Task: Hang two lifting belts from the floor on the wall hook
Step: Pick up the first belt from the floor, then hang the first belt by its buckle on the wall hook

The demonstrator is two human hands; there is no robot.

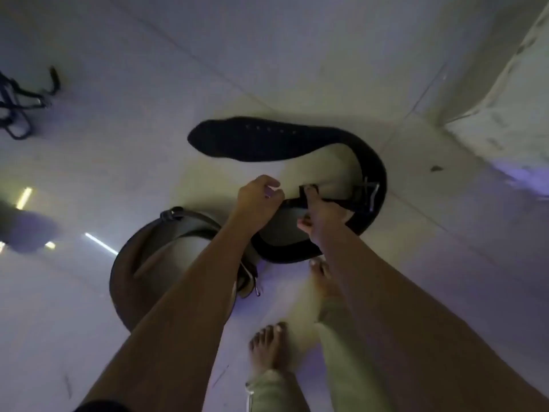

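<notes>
Arms: both forearms bare from wrist to near the elbow; no watch, band or ring visible
Left hand (pixel 258 200): bare, no glove
Right hand (pixel 319 217): bare, no glove
Sleeve (pixel 101 407): dark edge at the left upper arm, lowest corner of view; short cut
Trousers (pixel 273 391): pale greenish-grey cloth; hems loose and creased just above the feet
Feet (pixel 269 343): bare; no shoes or socks; toenails pale

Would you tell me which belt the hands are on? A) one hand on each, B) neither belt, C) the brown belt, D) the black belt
D: the right hand grips the black belt by its strap near the buckle, with the left hand beside it at that strap; the brown belt lies untouched on the floor.
</notes>
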